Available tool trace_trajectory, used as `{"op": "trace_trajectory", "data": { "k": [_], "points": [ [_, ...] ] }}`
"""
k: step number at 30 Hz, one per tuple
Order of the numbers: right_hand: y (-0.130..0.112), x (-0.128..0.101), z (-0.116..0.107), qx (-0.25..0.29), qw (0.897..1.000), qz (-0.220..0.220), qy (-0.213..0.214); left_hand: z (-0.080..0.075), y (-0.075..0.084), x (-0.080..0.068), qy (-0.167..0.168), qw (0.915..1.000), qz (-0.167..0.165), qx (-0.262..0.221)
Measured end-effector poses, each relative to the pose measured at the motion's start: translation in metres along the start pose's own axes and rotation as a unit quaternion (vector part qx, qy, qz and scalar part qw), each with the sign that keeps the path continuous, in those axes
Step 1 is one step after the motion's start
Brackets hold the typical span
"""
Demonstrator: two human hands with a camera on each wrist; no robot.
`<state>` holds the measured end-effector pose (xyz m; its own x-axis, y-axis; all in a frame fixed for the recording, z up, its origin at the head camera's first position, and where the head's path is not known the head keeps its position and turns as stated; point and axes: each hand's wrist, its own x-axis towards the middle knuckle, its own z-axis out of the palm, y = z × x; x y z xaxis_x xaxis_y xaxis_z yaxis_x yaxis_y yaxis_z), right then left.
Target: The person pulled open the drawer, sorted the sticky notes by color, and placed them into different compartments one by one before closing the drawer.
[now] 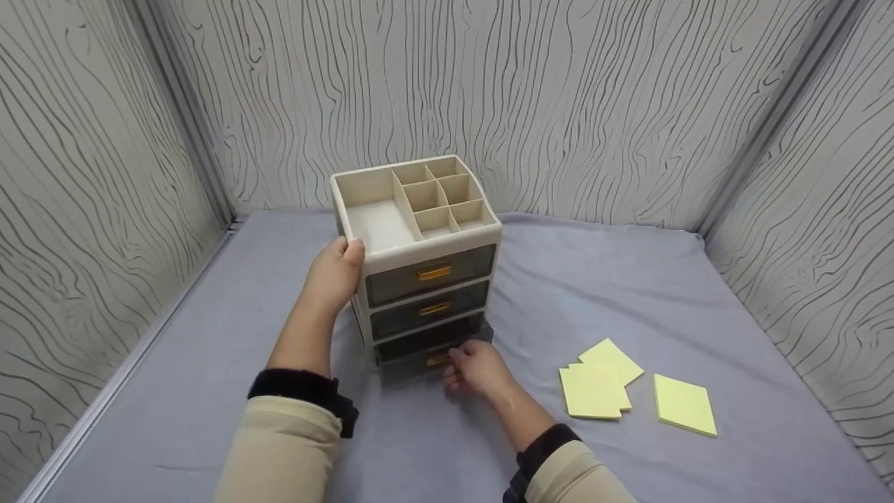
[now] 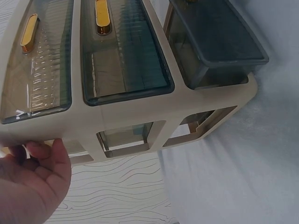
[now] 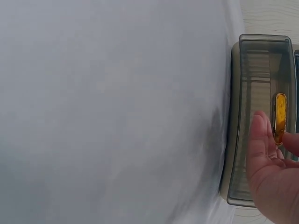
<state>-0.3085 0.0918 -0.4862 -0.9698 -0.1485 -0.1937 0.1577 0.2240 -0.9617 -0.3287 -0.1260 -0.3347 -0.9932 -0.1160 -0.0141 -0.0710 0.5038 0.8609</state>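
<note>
A cream desktop drawer organizer (image 1: 426,249) with smoky clear drawers and an open divided top stands on the cloth. My left hand (image 1: 335,276) grips the upper left side of its frame; in the left wrist view the fingers (image 2: 60,161) curl at a side opening. Low on the front, my right hand (image 1: 480,369) pinches the yellow handle (image 1: 436,360) of the bottom drawer (image 1: 404,372), which juts partly out. From the right wrist view, thumb and fingers sit around one end of that handle (image 3: 280,112). The two drawers above are closed.
Several yellow sticky-note pads (image 1: 592,391) overlap on the cloth at the right, with a single pad (image 1: 684,404) beside them. A grey cloth (image 1: 580,279) covers the table. Wood-grain-patterned panels (image 1: 559,105) enclose the back and both sides.
</note>
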Motion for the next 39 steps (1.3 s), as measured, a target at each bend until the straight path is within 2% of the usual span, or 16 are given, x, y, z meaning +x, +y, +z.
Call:
{"op": "trace_trajectory", "data": {
  "k": [10,24,39],
  "points": [
    [0.006,-0.019,-0.006,-0.012,1.0,0.005,-0.003,0.0,-0.002,0.001,0.003,1.0,0.006,-0.004],
    [0.014,-0.037,-0.009,-0.011,1.0,-0.014,-0.005,-0.001,-0.002,-0.001,-0.002,0.9999,0.015,0.0],
    [0.02,-0.05,-0.012,-0.012,1.0,-0.004,-0.007,-0.002,-0.002,-0.001,-0.007,0.9999,0.015,-0.003]
  ]
}}
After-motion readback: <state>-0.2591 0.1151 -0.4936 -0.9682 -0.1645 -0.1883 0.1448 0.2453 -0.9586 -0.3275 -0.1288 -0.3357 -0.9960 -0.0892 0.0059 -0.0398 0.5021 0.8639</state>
